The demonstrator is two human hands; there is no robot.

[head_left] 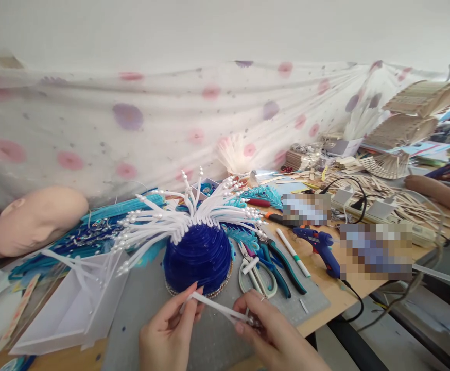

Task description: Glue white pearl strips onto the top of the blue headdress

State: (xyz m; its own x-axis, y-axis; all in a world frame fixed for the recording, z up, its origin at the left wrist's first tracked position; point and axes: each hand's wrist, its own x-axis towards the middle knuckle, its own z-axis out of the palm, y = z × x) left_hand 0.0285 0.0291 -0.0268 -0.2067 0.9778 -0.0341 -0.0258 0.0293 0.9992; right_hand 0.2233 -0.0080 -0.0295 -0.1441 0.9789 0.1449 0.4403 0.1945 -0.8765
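Observation:
A white strip (217, 306) stretches between my two hands, low in the view. My left hand (174, 324) pinches its left end between thumb and fingers. Its right end, near some small beads, is held in the closed fingers of my right hand (265, 322). Just beyond my hands sits a dark blue rounded headpiece (197, 257) with a beaded lower rim. White strands (213, 208) tipped with pearl-like beads fan out from its top.
Scissors (258, 278), pliers (284, 263), a marker (292, 252) and a blue glue gun (323, 247) lie right of the headpiece. A white box (63, 314) and mannequin head (35, 221) are left. Another person's hand (426, 186) is at far right, beyond wooden sticks and cables.

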